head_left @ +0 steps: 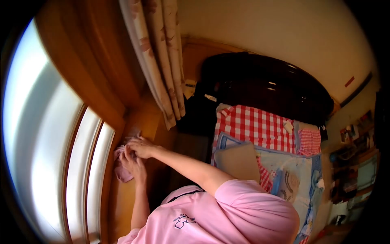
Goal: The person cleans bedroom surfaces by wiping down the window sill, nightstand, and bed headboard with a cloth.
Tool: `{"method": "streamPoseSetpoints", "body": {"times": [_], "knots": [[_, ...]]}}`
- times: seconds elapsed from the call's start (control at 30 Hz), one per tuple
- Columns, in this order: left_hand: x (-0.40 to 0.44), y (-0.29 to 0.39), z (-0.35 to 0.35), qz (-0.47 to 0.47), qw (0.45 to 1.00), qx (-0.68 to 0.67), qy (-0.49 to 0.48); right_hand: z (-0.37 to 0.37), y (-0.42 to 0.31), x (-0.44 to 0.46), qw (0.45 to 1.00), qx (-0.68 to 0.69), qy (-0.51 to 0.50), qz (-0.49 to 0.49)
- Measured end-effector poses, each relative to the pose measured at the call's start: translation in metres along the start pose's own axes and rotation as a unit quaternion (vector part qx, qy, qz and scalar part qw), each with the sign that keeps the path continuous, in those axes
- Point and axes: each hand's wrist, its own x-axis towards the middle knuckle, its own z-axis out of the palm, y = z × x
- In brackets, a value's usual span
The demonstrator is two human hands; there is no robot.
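Note:
A crumpled pinkish-purple cloth [123, 174] lies on the wooden window sill [122, 203], close to the window frame. My left hand [133, 164] grips the cloth from the near side, its fingers bent over the bunched fabric. Just beyond it, my right hand [141, 147] reaches across from the right and is closed on the far part of the cloth. The two hands touch or nearly touch. Part of the cloth is hidden under my fingers.
Bright window panes [53, 154] stand at the left. A floral curtain [160, 61] hangs beyond my hands. To the right is a bed with a dark headboard [264, 77], a red checked cloth [256, 126] and a beige flat panel [237, 160]. Cluttered shelves [357, 175] line the far right.

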Motion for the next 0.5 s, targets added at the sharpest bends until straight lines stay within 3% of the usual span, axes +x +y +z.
{"method": "streamPoseSetpoints", "body": {"times": [0.07,0.13,0.23,0.37,0.43,0.47,0.5], "knots": [[0.008,0.007,0.025,-0.006,0.998,0.054,-0.002,-0.019,0.017,-0.006,0.999,-0.051,-0.018,-0.007],[0.017,0.015,0.046,-0.013,0.998,0.063,-0.005,-0.023,0.042,-0.011,0.996,-0.061,0.036,-0.049],[0.03,0.028,0.069,-0.058,0.991,0.12,-0.015,-0.041,0.059,-0.013,1.0,0.004,0.005,-0.027],[0.041,0.043,0.084,-0.121,0.978,0.169,-0.034,-0.042,0.082,-0.003,0.997,0.005,0.031,-0.074],[0.044,0.051,0.086,-0.136,0.979,0.134,-0.064,-0.047,0.083,-0.006,0.985,0.071,0.118,-0.104],[0.046,0.054,0.087,-0.14,0.978,0.143,-0.062,-0.05,0.087,-0.011,0.984,0.079,0.116,-0.109],[0.049,0.057,0.089,-0.149,0.972,0.162,-0.078,-0.065,0.088,-0.026,0.967,0.097,0.198,-0.128]]}}
